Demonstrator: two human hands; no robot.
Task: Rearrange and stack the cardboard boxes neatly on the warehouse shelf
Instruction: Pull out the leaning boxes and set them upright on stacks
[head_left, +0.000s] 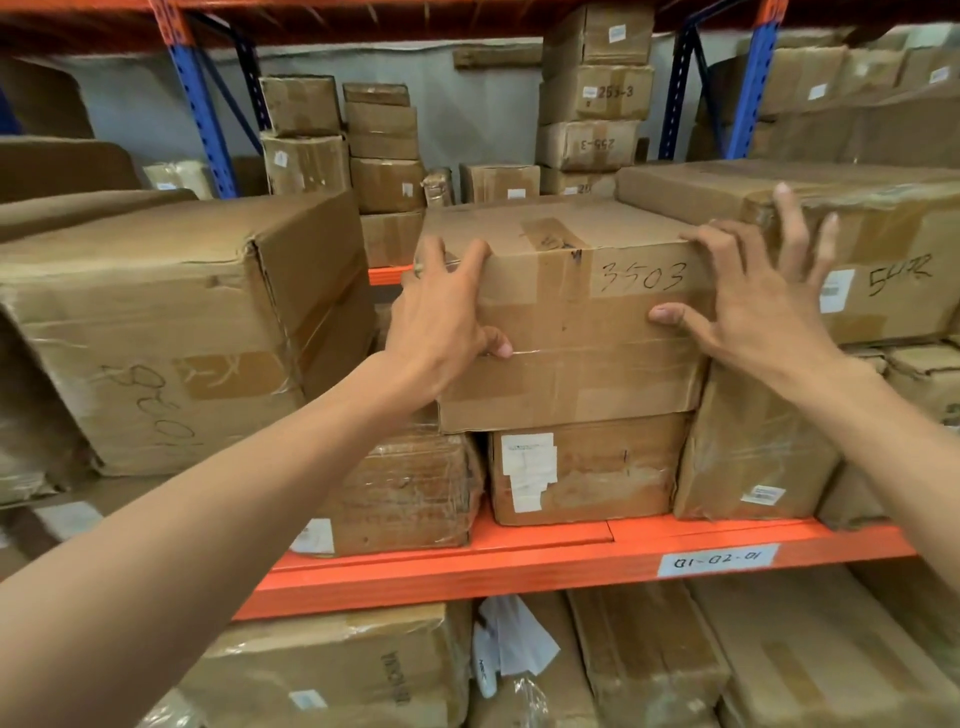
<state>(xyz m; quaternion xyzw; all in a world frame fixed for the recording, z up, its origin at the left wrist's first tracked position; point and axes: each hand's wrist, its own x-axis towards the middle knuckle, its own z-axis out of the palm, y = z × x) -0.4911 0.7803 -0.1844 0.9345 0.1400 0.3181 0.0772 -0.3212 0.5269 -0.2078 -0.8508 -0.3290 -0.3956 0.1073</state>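
Observation:
A taped cardboard box marked "3503" (571, 343) sits on top of two smaller boxes, a plain one (597, 467) and a plastic-wrapped one (415, 493), on the orange shelf (519, 566). My left hand (441, 312) grips its left front corner, fingers over the top and thumb on the front face. My right hand (753, 301) holds the right top corner, thumb on the front and forefinger hooked over the edge. Its other fingers splay upward against the neighbouring box (883, 260).
A big dented box (156, 338) stands close on the left, with a narrow gap between it and the 3503 box. Stacks of boxes (592, 93) fill the back of the shelf. Blue uprights (200, 104) frame the bay. More boxes (337, 670) lie on the level below.

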